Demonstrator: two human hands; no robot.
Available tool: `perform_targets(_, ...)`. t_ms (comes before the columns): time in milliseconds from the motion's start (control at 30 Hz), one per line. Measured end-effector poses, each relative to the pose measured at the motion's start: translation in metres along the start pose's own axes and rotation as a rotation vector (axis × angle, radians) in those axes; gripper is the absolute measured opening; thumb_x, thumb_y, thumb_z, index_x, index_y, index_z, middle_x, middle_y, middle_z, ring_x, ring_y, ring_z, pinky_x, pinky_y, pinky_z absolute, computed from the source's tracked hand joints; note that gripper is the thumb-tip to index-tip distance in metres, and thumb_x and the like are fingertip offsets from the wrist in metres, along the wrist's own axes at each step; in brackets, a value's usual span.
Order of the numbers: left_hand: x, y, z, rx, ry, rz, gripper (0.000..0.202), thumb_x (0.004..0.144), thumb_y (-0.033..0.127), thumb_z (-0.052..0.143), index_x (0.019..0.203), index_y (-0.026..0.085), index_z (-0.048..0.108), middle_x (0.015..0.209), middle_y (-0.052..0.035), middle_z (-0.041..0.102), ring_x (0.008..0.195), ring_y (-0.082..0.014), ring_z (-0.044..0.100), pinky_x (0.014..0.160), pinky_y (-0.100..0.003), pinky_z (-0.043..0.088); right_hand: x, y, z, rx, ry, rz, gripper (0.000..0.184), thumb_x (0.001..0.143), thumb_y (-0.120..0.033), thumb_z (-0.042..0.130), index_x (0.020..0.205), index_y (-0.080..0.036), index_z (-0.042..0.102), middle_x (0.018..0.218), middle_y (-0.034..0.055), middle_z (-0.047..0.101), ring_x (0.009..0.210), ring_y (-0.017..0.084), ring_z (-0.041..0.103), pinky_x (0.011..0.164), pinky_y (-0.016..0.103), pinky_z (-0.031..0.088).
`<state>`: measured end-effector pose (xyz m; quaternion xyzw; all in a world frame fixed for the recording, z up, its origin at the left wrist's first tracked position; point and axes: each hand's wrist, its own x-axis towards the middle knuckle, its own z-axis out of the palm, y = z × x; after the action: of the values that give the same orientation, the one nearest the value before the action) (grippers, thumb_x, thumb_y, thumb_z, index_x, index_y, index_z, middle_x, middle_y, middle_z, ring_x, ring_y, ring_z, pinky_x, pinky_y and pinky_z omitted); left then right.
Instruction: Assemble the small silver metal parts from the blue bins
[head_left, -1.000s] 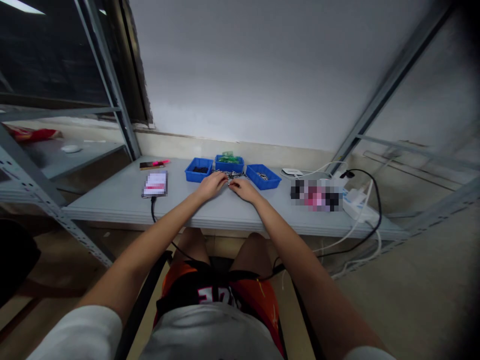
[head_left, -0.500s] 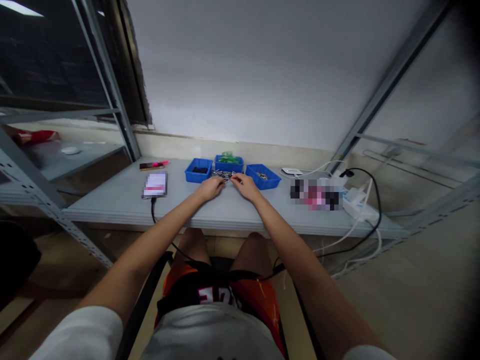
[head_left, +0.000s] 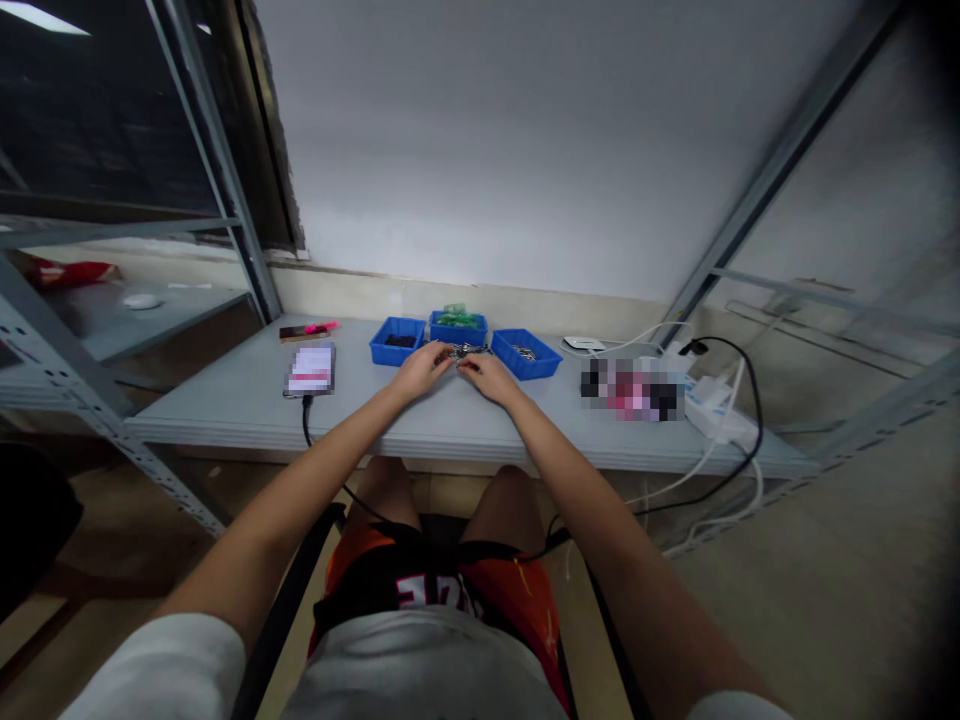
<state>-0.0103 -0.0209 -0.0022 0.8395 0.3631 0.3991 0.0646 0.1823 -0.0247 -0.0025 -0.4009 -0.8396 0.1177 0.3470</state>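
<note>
Silver-coloured small pieces lie in a loose pile at the centre of the frame, on the grey counter, just beyond the fingertips. Left hand and right hand meet nearly tip to tip at the pile's near edge, fingers bent inward; whether either pinches a piece is too small to tell. Around the pile stand a left blue tray of dark bits, a middle blue tray of green material and a right blue tray of more shiny pieces. Each piece looks light, stiff and hard to break, probably slick and prone to tangling; a thumb-and-forefinger pinch at one end should suit it.
</note>
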Motion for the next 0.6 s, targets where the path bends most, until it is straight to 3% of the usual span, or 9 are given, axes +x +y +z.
perform_targets(300, 0.0031, -0.0028, -0.0005, -0.086, 0.059, -0.153, 0.035, 0.088, 0.034, 0.055, 0.115, 0.012, 0.06, 0.09, -0.0076, 0.068, 0.077, -0.0174, 0.059, 0.076, -0.03, 0.047, 0.0027, -0.0017, -0.0015, 0.072, 0.14, 0.066, 0.016, 0.086, -0.027, 0.056, 0.09, -0.017, 0.067, 0.088, 0.0048, 0.068, 0.078, 0.015, 0.059, 0.076, 0.026, 0.044)
perform_targets(467, 0.0021, -0.0036, 0.0002, -0.082, -0.031, -0.018, 0.027, 0.089, 0.034, 0.052, 0.102, 0.014, 0.067, 0.098, -0.0081, 0.068, 0.08, -0.0169, 0.06, 0.078, -0.029, 0.047, 0.0015, -0.0043, -0.0014, 0.075, 0.119, 0.084, 0.016, 0.086, -0.028, 0.056, 0.089, -0.017, 0.067, 0.081, 0.0035, 0.068, 0.073, 0.014, 0.058, 0.07, 0.024, 0.042)
perform_targets(600, 0.0017, -0.0041, 0.0029, -0.079, -0.076, 0.046, 0.026, 0.089, 0.031, 0.052, 0.104, 0.016, 0.067, 0.098, -0.0071, 0.069, 0.083, -0.0174, 0.06, 0.08, -0.029, 0.047, 0.0003, -0.0052, 0.0005, 0.037, 0.057, 0.054, 0.015, 0.084, -0.028, 0.059, 0.086, -0.017, 0.067, 0.074, 0.0024, 0.066, 0.068, 0.014, 0.056, 0.066, 0.023, 0.04)
